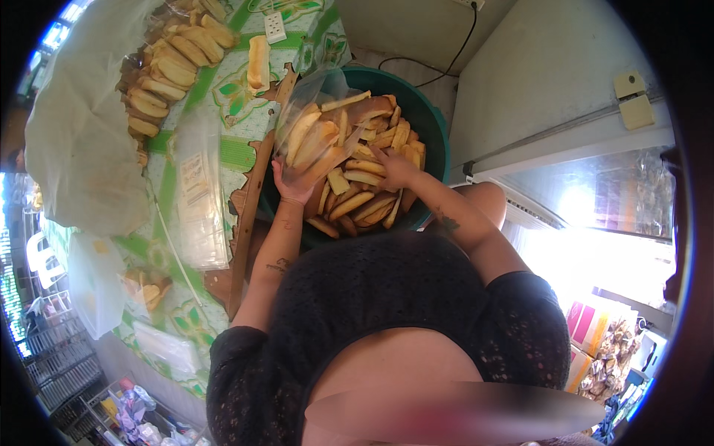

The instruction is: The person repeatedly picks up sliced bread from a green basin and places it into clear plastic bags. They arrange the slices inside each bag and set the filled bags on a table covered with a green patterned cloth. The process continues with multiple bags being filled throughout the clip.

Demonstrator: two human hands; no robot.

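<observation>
A round dark green plastic tub (439, 128) stands before me, heaped with sliced, toasted-looking bread pieces (351, 206). My left hand (294, 187) supports a clear plastic bag (322, 125) from below, at the tub's left side. Several long bread slices (315, 142) show through the bag's film. Inside the tub, my right hand (395, 169) reaches into the heap, its fingers among the slices. Whether those fingers grip a piece is hard to see.
At left is a table with a torn green-and-white cover (237, 153). It bears flat plastic bags (201, 195), a large bag of bread slices (162, 72), one bread piece (258, 64) and a power strip (274, 28). A white appliance (535, 83) stands at right.
</observation>
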